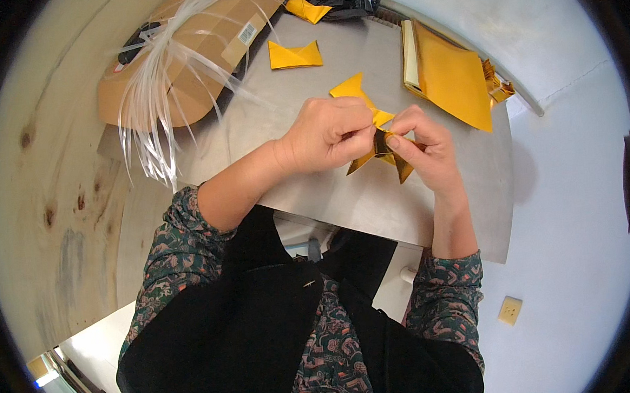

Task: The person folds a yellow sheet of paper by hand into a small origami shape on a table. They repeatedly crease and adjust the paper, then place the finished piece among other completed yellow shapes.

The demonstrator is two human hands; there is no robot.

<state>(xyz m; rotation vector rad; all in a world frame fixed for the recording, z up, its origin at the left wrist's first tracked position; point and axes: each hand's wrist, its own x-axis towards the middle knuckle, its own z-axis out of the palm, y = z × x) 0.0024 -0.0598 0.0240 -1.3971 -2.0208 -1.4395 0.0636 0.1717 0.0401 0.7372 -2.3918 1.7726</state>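
Observation:
Over the metal table, my left hand (332,134) and my right hand (429,148) meet at a folded gold paper piece (402,169). The fingers of both hands are closed in a pinch on it, left hand on its left side, right hand on its right. Its pointed corners stick out below my fingers, and a dark hollow shows between the thumbs. Just beyond my left hand, a yellow-gold folded paper (350,87) juts out; my hands hide where it ends. Farther off lies a flat folded gold paper (295,55) with two pointed corners.
A stack of gold paper sheets (452,74) lies at the right, with folded gold pieces (497,84) beside it. Another folded gold paper (307,8) rests by black plastic (358,2). White plastic strips (158,112) drape over a cardboard box (214,67) at the left.

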